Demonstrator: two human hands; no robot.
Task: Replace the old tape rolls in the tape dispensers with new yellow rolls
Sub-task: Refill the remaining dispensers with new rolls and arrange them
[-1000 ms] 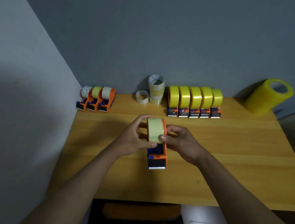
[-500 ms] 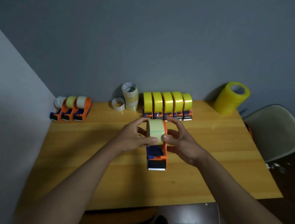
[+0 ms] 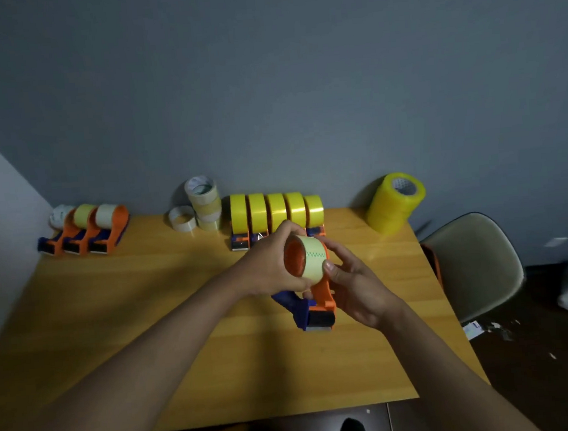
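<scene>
An orange and blue tape dispenser (image 3: 318, 309) stands on the wooden table (image 3: 147, 311) in front of me, tilted to the left. A pale, nearly used-up tape roll (image 3: 311, 260) sits on its orange hub. My left hand (image 3: 273, 263) grips this roll from the left, fingers curled over its top. My right hand (image 3: 356, 284) holds the dispenser from the right, thumb on the roll's edge. Behind them stands a row of dispensers loaded with bright yellow rolls (image 3: 277, 209). A stack of new yellow rolls (image 3: 394, 203) leans against the wall at the back right.
Three dispensers with pale old rolls (image 3: 88, 229) stand at the back left corner. A pile of removed pale rolls (image 3: 203, 201) and a single one (image 3: 182, 218) lie beside the yellow row. A beige chair (image 3: 473, 268) stands right of the table. The wall runs close behind.
The dispenser has tipped to the left, showing the orange hub. The camera view has shifted left and down across the frames; both hands keep their hold.
</scene>
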